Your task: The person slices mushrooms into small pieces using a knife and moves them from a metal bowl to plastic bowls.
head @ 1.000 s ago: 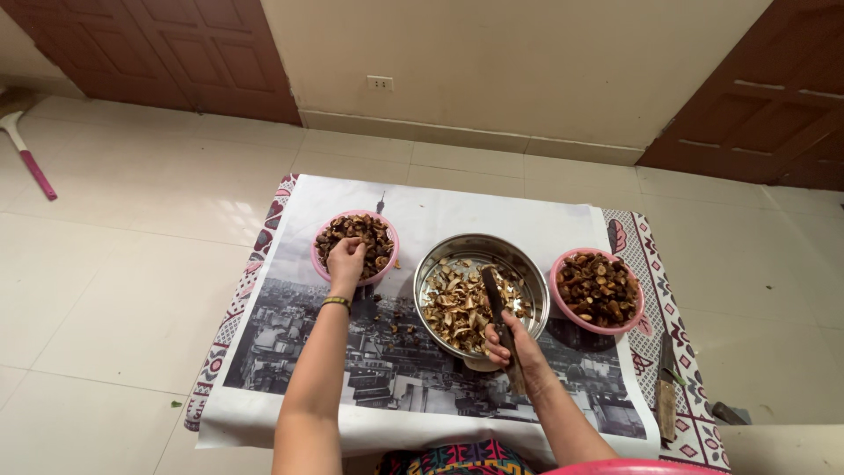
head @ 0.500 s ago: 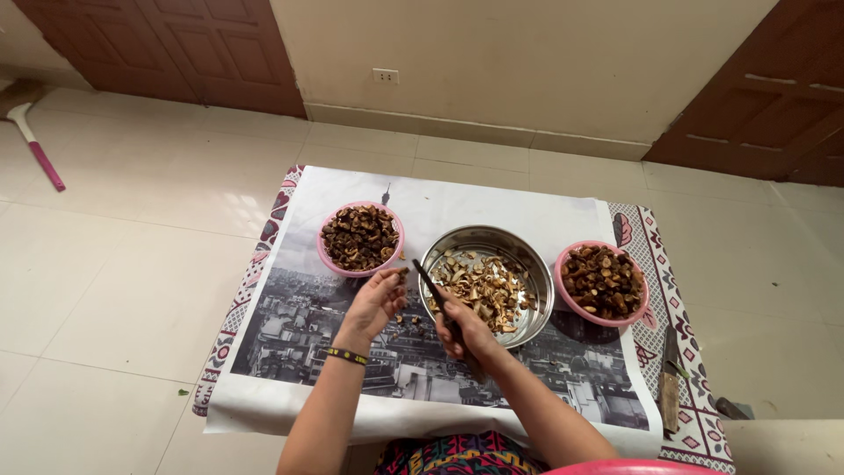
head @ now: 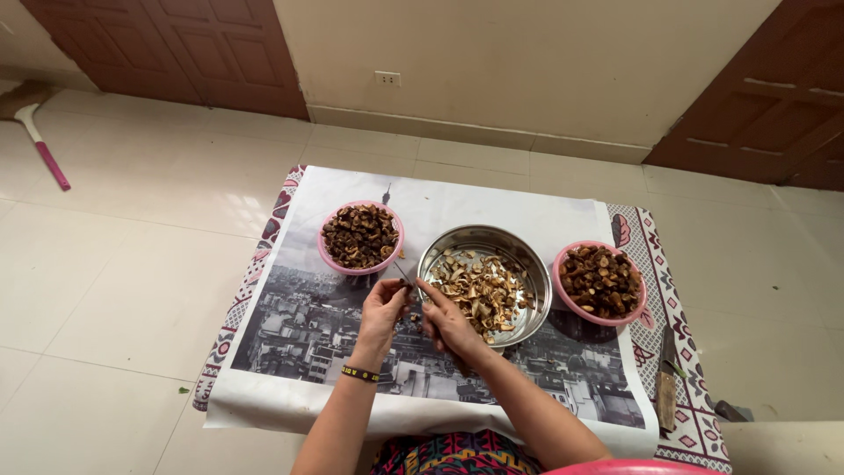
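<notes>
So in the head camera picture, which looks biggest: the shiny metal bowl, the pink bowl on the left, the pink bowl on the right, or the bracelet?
1. Metal bowl, clearly the largest.
2. Left pink bowl and right pink bowl: they look about the same size, so neither ranks above the other.
3. Bracelet, by far the smallest.

Shiny metal bowl [head: 528, 264], plastic bowls [head: 327, 257]

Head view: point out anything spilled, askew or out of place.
Little stands out. The two pink bowls and the steel bowl sit upright on the printed sheet. A knife lies apart near the mat's right edge. A broom lies on the floor.
</notes>
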